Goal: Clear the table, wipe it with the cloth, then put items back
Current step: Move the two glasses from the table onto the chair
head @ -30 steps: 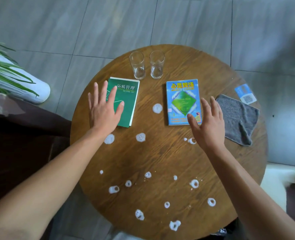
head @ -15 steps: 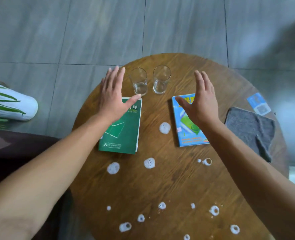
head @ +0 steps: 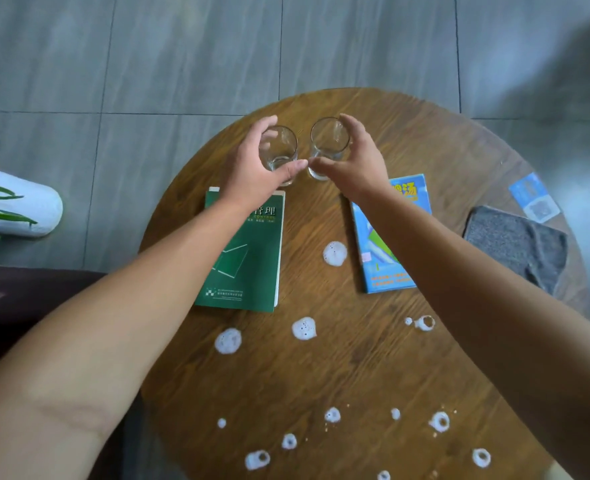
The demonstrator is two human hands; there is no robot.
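At the table's far edge: my left hand [head: 252, 168] curls around the left clear drinking glass [head: 279, 152], my right hand [head: 354, 164] around its twin [head: 328, 143]. Step, I judge: clearing. Next: lift both straight up. Round wooden table [head: 321, 358] rim close behind; grey folded cloth [head: 518, 244] waits at right edge.

**Soft daylight, wide-angle warp, mild blur**

I see even, diffuse light, fairly bright, no hard glare. Faint sheen on the glass rim by my right hand [head: 354, 164]; the left hand [head: 255, 168] casts only a weak shadow onto the table [head: 321, 375] just under it. Dark shadowed patch on the floor far right of the right hand, top corner. Strong fisheye: the round table reads as stretched, my forearms balloon toward the lower edges. Slight softness overall; text on the books near my wrists is partly unreadable. Lower-left corner is dim.
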